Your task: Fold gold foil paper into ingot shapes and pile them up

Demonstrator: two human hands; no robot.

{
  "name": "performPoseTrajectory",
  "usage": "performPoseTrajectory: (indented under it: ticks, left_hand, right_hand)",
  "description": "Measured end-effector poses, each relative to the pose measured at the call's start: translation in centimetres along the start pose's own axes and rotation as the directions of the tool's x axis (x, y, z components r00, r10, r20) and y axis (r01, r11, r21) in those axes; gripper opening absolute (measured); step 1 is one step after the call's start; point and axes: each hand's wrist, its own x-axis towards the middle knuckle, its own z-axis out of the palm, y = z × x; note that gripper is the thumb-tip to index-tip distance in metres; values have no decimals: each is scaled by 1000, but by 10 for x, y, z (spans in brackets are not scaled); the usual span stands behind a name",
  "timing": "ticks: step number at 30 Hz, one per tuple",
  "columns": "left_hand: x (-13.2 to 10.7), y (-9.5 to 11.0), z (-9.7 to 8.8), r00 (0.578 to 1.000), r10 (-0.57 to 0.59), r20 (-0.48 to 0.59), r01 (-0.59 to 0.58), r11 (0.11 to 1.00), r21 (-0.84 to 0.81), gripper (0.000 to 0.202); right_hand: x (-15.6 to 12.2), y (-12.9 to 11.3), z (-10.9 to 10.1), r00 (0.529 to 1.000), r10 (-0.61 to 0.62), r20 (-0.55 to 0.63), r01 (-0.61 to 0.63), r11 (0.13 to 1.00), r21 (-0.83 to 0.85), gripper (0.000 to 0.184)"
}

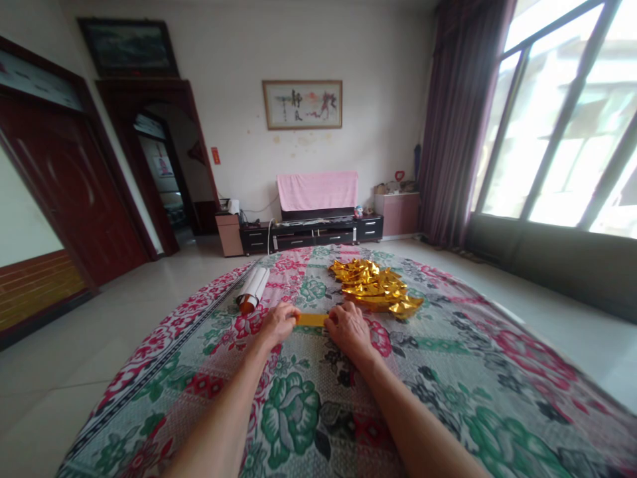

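A narrow strip of folded gold paper (312, 320) stretches between my two hands, low over the tablecloth. My left hand (279, 323) pinches its left end, fingers closed. At the other end, my right hand (350, 326) grips the strip between thumb and fingers. Just beyond my right hand lies a pile of shiny folded gold foil pieces (381, 289), pointed at their ends. A roll of white-backed sheets (253, 289), with an orange-brown inside at its near end, rests beyond my left hand.
A floral cloth (291, 415) in green, red and grey covers the round table. Across the room stands a low black cabinet (303, 236), with a pink cloth (318, 190) draped over something on it. Windows (562, 126) line the right side; a red door (74, 172) is at left.
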Motion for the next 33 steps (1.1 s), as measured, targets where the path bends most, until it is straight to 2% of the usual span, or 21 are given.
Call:
performPoseTrajectory:
  ticks: [3,7,12,15,19,25,29,33]
  left_hand:
    - [-2,-4,-2,999,18,-43,-20,999,-43,37]
    - [-8,5,-8,999,-11,-47,9,999,-42,46]
    - [-10,17,-12,997,-60,-52,57,996,-65,36]
    - [-10,17,-7,995,15,-98,-23,996,-83,31]
    - [-9,14,-1,983,88,-163,-102,992,-75,36]
    - [-10,19,-4,947,224,-230,-219,975,47,33]
    - [-13,28,-8,930,294,-222,-269,953,135,29]
    - [-17,38,-12,927,326,-184,-288,935,206,22]
  right_hand:
    - [0,1,2,1000,-10,2,10,1000,-12,21]
    - [-1,2,2,998,-52,-29,51,998,-41,25]
    - [-3,2,0,994,-87,-58,86,996,-18,24]
    - [-2,2,0,993,-99,-71,101,995,18,20]
    - [-3,1,-3,988,-107,-114,116,990,75,16]
    - [-5,-1,-10,962,-196,-192,216,973,87,13]
    - [-8,-4,-12,961,-209,-183,222,974,52,10]
    - [-11,-8,-15,948,-274,-161,286,957,50,9]
